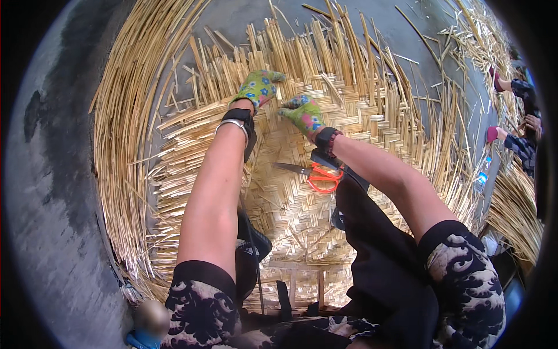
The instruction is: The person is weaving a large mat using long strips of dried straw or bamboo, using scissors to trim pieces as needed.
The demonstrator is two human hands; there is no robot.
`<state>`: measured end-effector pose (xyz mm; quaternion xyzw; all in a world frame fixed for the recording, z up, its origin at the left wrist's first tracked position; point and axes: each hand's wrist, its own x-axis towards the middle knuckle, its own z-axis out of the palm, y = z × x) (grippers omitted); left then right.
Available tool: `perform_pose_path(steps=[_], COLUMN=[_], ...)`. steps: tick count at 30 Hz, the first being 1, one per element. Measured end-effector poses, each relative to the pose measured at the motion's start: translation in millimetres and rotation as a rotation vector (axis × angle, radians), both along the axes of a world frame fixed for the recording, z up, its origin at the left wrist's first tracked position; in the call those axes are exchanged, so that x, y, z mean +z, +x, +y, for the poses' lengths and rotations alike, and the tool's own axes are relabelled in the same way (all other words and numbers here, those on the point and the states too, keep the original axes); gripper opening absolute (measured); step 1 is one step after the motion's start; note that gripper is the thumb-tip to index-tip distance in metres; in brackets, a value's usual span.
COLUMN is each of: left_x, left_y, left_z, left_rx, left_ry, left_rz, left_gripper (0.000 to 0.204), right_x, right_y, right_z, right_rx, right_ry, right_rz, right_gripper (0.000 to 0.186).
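A partly woven mat (273, 198) of split reed strips spreads beneath me, with loose strip ends (290, 52) fanning out at its far edge. My left hand (257, 88), in a green flowered glove, is at the far side of the weave, its fingers pressed together and pointing right. Just nearer and to the right, my right hand (304, 116) in a matching glove is closed low over the mat, its fingertips toward the left hand. Whatever either hand grips is too small to make out. Scissors with orange handles (324, 178) lie on the mat below my right wrist.
Long loose reeds (125, 128) lie in a curved bundle at the left, on grey floor (52, 232). More reeds (514, 203) are piled at the right, near a plastic bottle (482, 174). Another person's hands and sleeves (520, 145) show at the far right. My legs rest on the mat.
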<state>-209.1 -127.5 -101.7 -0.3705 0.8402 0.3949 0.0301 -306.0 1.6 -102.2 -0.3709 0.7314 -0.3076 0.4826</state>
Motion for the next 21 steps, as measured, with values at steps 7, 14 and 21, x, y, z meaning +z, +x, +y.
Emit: perform_pose_path(steps=[7,14,21], left_x=[7,-3,3], left_y=[-6,7,1], left_z=[-1,-7,-3], left_rx=[-0.054,0.034,-0.058], left_ry=[0.024,0.120,-0.072], left_rz=[-0.064,0.044,-0.026], left_gripper=[0.035,0.033,0.031], right_x=[-17,-2,-8], right_y=[12,8,17], right_z=[-4,9,-3], right_rx=[0.122,0.255,0.145], right_ry=[-0.008,0.129,0.131], right_rz=[0.606,0.319,0.509], right_gripper=[0.022,0.015,0.027])
